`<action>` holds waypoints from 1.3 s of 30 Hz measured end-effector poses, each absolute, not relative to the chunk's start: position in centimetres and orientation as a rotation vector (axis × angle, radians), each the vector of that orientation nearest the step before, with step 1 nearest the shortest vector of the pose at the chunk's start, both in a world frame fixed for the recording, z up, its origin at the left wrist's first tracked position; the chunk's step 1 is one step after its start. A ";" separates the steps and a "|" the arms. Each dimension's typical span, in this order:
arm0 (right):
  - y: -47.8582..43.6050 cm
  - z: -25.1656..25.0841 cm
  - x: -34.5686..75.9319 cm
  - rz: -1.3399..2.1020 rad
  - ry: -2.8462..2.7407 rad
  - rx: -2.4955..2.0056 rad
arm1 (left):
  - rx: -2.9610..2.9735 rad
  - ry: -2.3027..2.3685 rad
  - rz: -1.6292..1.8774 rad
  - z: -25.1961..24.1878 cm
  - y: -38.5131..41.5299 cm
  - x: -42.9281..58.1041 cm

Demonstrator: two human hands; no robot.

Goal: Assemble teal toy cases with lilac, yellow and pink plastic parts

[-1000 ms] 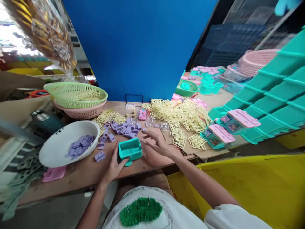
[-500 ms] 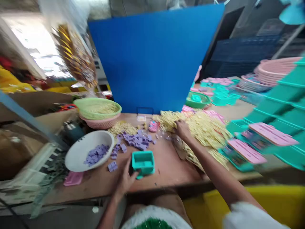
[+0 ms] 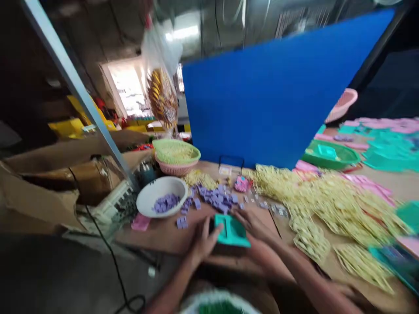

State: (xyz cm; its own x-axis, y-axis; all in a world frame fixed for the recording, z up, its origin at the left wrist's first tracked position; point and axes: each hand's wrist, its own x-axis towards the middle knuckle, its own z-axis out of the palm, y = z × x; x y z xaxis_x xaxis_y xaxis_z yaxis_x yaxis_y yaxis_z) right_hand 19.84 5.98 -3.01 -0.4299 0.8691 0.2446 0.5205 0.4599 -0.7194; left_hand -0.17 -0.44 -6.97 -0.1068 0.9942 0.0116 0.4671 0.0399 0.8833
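A small teal plastic box (image 3: 237, 233) with compartments is between my hands near the front of the table, tilted with its inside towards me. My left hand (image 3: 204, 244) grips its left side, the thumb over the rim. My right hand (image 3: 250, 222) is closed at the back right corner of the box, and its fingers are blurred. Just beyond the box lies a pile of purple plastic pieces (image 3: 218, 197). More purple pieces (image 3: 166, 203) fill part of a white bowl (image 3: 147, 205) to the left.
Flat pale yellow pieces (image 3: 340, 200) are heaped across the right side. A pink item (image 3: 241, 183) lies before the blue panel (image 3: 255, 100). Stacked baskets (image 3: 178, 168) stand behind the bowl. At left are a metal pole (image 3: 78, 91) and a cardboard box (image 3: 42, 187).
My view has swung left. My right hand has left the yellow heap and come to the teal box, which is now tilted in my hands.
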 end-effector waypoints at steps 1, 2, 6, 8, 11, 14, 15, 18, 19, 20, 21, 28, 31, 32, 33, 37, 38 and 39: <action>6.5 -3.0 19.4 0.769 -2.110 -1.214 | 1.522 1.640 0.994 -6.6 0.0 -0.1; 7.2 -3.3 19.3 0.800 -2.107 -1.273 | 1.520 1.627 0.977 -6.7 0.6 -0.1; 8.5 -4.7 19.9 0.828 -2.120 -1.406 | 1.572 1.601 1.035 -7.9 2.0 -1.0; 8.5 -4.3 20.5 0.782 -2.122 -1.422 | 1.616 1.571 1.114 -7.6 1.4 -2.2; 8.8 -3.1 21.2 0.666 -2.100 -1.408 | 1.793 1.576 1.384 -5.8 0.1 -5.2; 9.5 -2.1 21.1 0.532 -2.090 -1.345 | 1.999 1.823 1.613 -3.0 0.2 -9.5; 9.6 -1.9 20.7 0.511 -2.099 -1.310 | 2.022 1.967 1.541 -2.1 0.7 -11.0; 9.2 -1.4 19.1 0.536 -2.158 -1.171 | 2.009 2.257 0.672 0.2 3.2 -15.3; 8.8 -1.4 18.6 0.547 -2.188 -1.120 | 1.976 2.233 0.332 0.6 4.3 -16.4; 8.4 -1.3 18.1 0.546 -2.218 -1.073 | 1.944 2.194 0.189 0.9 5.2 -17.2; 8.1 -1.2 17.7 0.533 -2.244 -1.037 | 1.921 2.156 0.087 0.9 6.1 -17.8; 7.0 -1.1 19.6 0.482 -2.234 -1.092 | 1.895 2.061 -0.208 -0.7 8.6 -18.8; 6.8 -1.3 21.2 0.490 -2.164 -1.195 | 1.902 2.069 -0.218 -0.9 8.6 -19.1; 6.6 -1.3 21.5 0.499 -2.146 -1.222 | 1.898 2.072 -0.212 -0.9 8.7 -19.2; 6.4 -1.3 21.8 0.512 -2.135 -1.240 | 1.890 2.077 -0.205 -0.9 8.8 -19.2; 5.4 -1.1 21.9 0.533 -2.146 -1.190 | 1.833 2.144 -0.122 -0.7 9.3 -19.0; 5.1 -1.1 21.9 0.511 -2.151 -1.161 | 1.822 2.168 -0.068 -0.6 9.3 -18.9; 5.0 -1.2 21.9 0.488 -2.153 -1.133 | 1.815 2.194 0.003 -0.3 9.3 -19.0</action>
State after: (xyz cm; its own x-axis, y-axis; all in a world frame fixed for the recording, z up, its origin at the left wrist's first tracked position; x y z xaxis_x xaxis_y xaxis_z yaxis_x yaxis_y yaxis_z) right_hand 21.95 4.97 -1.16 -0.4168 0.8296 0.3716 0.5887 0.5578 -0.5851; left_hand -18.95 9.27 -0.35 -0.1621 0.9614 -0.2221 0.9608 0.2052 0.1867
